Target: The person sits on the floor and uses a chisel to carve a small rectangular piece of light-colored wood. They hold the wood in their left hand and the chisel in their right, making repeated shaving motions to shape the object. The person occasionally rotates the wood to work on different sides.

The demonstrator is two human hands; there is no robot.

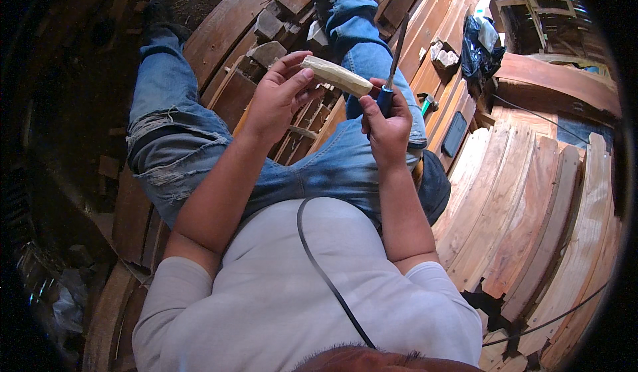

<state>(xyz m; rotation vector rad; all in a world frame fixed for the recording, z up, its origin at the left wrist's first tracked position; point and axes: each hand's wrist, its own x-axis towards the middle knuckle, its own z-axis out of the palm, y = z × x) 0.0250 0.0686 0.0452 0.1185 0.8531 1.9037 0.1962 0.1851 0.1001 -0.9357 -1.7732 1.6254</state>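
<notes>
A pale, whittled piece of wood point(337, 76) is held level in front of me, above my spread legs in torn jeans. My left hand point(282, 96) pinches its left end between thumb and fingers. At the other end, my right hand point(389, 123) has its fingers closed round the blue handle of a tool point(386, 98) with a long, thin, dark blade. That blade points up and away from me, and its exact kind is hard to make out. The right fingertips sit against the wood's right end, partly hidden behind the handle.
Wooden boards point(518, 199) are stacked at the right. By my right leg are a green-handled hammer point(427, 103) and a dark flat rectangular object point(454, 133). A black plastic bag point(482, 50) hangs farther off. Wood blocks point(268, 24) lie between my legs.
</notes>
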